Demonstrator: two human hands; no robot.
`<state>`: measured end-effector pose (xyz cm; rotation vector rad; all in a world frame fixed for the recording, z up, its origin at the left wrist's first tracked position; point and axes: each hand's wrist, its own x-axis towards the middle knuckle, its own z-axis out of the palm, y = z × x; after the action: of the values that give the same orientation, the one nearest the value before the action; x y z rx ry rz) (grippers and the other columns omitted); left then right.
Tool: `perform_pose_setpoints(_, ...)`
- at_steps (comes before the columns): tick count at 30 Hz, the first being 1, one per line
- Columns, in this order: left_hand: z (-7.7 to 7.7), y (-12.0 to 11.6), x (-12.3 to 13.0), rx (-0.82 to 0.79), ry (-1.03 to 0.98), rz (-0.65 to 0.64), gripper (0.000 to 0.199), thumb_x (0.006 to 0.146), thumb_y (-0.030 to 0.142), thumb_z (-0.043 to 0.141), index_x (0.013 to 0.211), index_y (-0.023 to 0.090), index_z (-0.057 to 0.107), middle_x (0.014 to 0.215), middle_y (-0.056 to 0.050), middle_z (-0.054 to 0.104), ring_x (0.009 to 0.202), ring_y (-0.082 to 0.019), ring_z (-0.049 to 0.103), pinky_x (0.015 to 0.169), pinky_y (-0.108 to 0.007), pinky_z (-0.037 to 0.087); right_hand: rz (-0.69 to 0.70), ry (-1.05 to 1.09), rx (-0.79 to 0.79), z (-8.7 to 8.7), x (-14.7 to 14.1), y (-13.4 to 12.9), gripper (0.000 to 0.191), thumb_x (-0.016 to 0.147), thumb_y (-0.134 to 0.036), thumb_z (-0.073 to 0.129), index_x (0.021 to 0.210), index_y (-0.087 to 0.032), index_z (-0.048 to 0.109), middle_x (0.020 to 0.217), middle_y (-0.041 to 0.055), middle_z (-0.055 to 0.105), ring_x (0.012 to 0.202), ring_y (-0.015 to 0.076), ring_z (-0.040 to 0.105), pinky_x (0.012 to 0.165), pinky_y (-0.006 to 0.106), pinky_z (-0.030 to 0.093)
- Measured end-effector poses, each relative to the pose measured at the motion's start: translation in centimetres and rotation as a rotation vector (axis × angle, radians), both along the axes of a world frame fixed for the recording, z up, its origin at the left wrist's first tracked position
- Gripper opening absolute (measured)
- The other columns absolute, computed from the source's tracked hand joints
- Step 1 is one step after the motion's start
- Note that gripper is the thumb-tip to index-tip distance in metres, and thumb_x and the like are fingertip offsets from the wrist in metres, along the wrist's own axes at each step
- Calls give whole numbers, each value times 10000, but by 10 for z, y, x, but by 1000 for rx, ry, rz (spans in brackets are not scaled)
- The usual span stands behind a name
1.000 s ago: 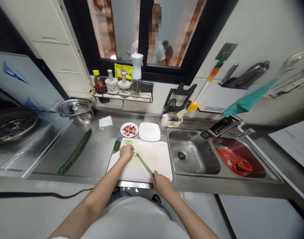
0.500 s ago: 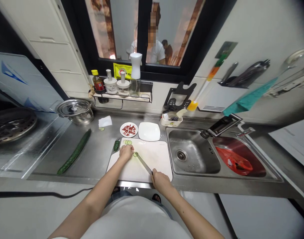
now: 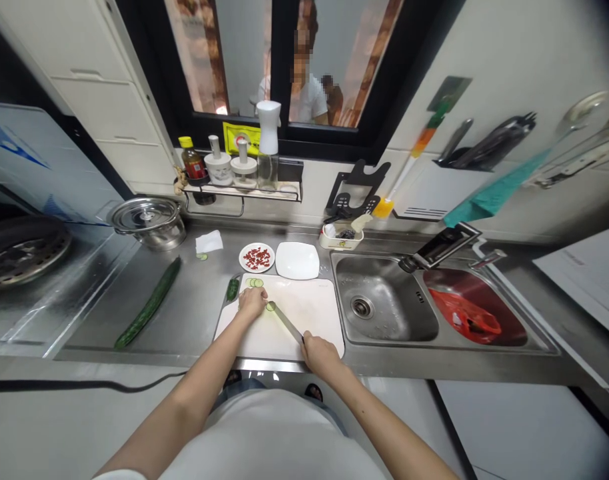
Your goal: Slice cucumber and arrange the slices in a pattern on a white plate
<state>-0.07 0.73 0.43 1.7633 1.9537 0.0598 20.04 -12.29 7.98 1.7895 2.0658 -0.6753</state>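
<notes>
A round pale-green cucumber slice point(image 3: 270, 306) lay nearer the left edge of the white rectangular cutting board point(image 3: 314, 310), at the tip of a steel-bladed knife point(image 3: 288, 325) clasped by the right hand point(image 3: 321, 354); left hand point(image 3: 252, 303) alongside, grip indeterminable.

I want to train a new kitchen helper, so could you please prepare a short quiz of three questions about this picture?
1. Which hand holds the silver-bladed knife?
2. True or false: the long dark-green cucumber lies to the left of the white rectangular cutting board.
3. Fill in: the small round white plate bears small chopped pieces coloured ____.

Key:
1. The right hand.
2. True.
3. Red.
</notes>
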Motion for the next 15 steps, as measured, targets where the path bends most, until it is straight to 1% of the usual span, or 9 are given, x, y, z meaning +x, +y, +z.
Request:
perform_pose_setpoints(8,0,0,0,-5,3,-11,190,737,300,646,923,266,667,1027,-18,687,1041,-214,569,855,-290,394,3,-22,-22,4,-1,3,269,945,-255,329,1099,-141,519,1012,165,668,922,243,649,715,316,427)
perform_pose_setpoints(12,0,1,0,-14,13,-15,183,745,310,639,921,263,662,1035,-28,683,1054,-229,564,867,-312,393,12,-12,4,5,-2,2,266,942,-248,326,1080,-144,529,1002,162,670,913,246,651,711,322,430)
perform_pose_setpoints(15,1,1,0,-23,8,-10,189,745,319,645,925,263,659,1038,-32,682,1055,-228,566,875,-315,393,3,-17,-13,8,-1,2,270,945,-248,324,1087,-145,529,992,163,671,914,246,650,715,326,432)
